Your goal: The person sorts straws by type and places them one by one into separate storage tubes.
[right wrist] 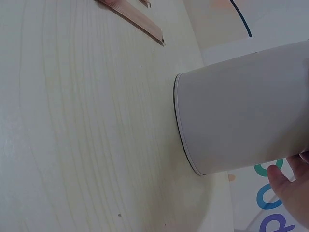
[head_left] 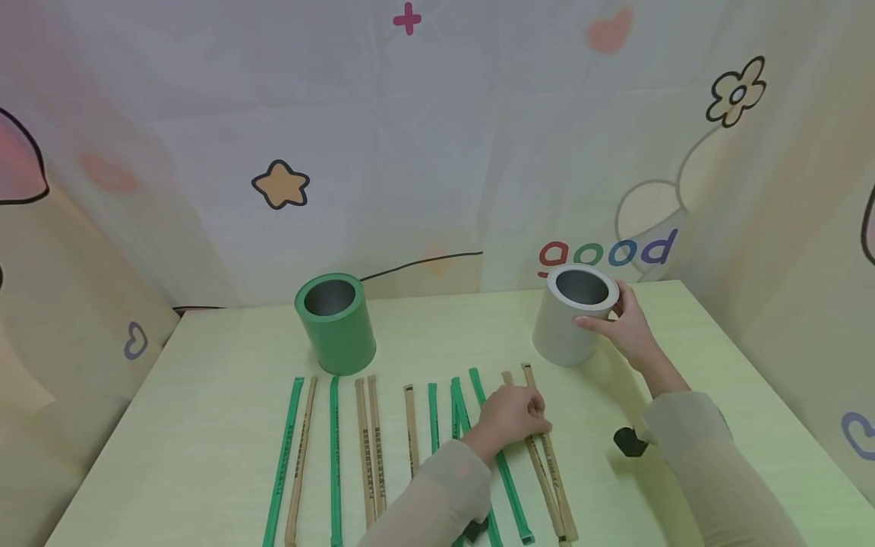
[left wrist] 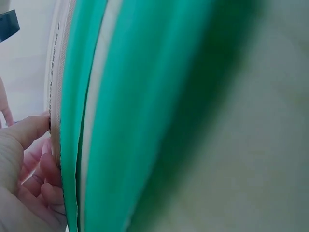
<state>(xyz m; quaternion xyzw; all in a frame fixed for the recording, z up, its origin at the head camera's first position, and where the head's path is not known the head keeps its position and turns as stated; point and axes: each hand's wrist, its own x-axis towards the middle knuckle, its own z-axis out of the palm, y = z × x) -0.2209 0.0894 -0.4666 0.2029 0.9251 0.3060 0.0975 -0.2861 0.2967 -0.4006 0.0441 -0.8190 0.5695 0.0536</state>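
My right hand (head_left: 632, 327) holds the white cylindrical holder (head_left: 563, 334) near its rim, the thumb in front and the other fingers partly hidden behind. The holder stands upright on the table. My left hand (head_left: 513, 414) pinches at a brown paper-wrapped stick (head_left: 559, 486), the rightmost of the row. A second brown wrapped stick (head_left: 540, 471) lies against it under the hand. In the left wrist view the thumb (left wrist: 31, 129) touches a brown wrapper, with large green wrapped sticks (left wrist: 140, 96) in the foreground. The exact fingertip contact is partly hidden.
A green cylindrical holder (head_left: 345, 342) stands at the back left. More green wrapped sticks (head_left: 335, 456) and brown wrapped sticks (head_left: 365, 448) lie in a row along the light wooden table (head_left: 205, 425). Printed cloth (head_left: 437, 152) hangs behind and at both sides.
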